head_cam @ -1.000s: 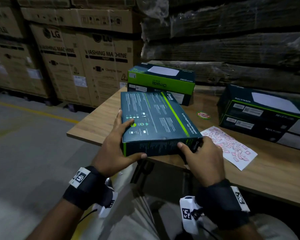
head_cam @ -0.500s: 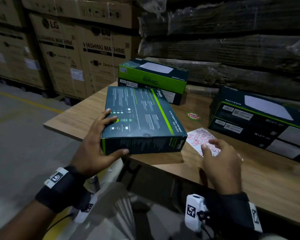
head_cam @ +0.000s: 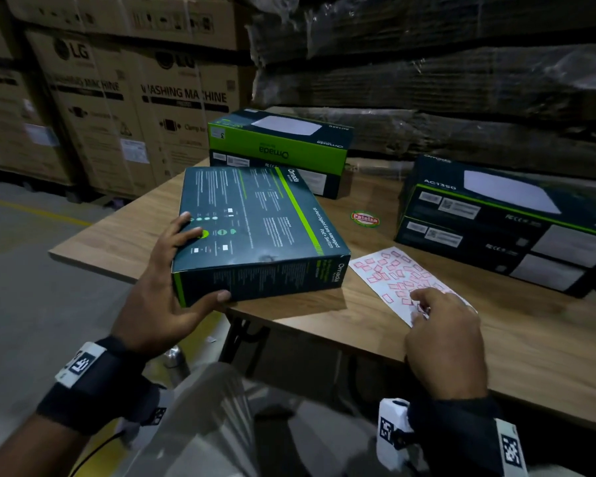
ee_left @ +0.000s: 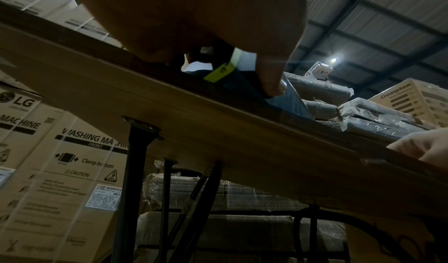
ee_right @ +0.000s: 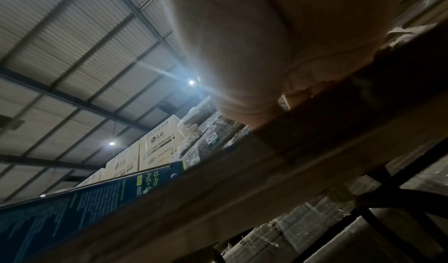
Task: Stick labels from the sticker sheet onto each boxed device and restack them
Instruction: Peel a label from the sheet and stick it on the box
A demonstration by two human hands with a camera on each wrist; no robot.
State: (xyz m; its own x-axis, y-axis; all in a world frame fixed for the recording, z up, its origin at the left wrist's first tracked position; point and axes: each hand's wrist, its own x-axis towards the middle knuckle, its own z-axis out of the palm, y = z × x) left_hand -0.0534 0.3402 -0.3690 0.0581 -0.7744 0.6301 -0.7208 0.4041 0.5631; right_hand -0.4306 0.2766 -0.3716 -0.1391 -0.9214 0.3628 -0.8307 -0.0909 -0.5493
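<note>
- Gripping the near-left corner of the dark teal rectangular cardboard device box (head_cam: 255, 232), the left hand (head_cam: 166, 290) steadies it on the wooden surface (head_cam: 547, 339).
- Right hand (head_cam: 441, 339) fingertips pick at the white sticker sheet (head_cam: 389, 273); any pinch stays hidden.
- Labels look flimsy; peel from a corner.

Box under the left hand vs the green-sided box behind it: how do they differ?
The near box lies directly on the table; the green-sided box sits on top of another box. The near box shows a dark face of small print with one thin green stripe; the far one has a wide green side and a white patch on top. The left hand grips only the near one. Both read Omada.
</note>
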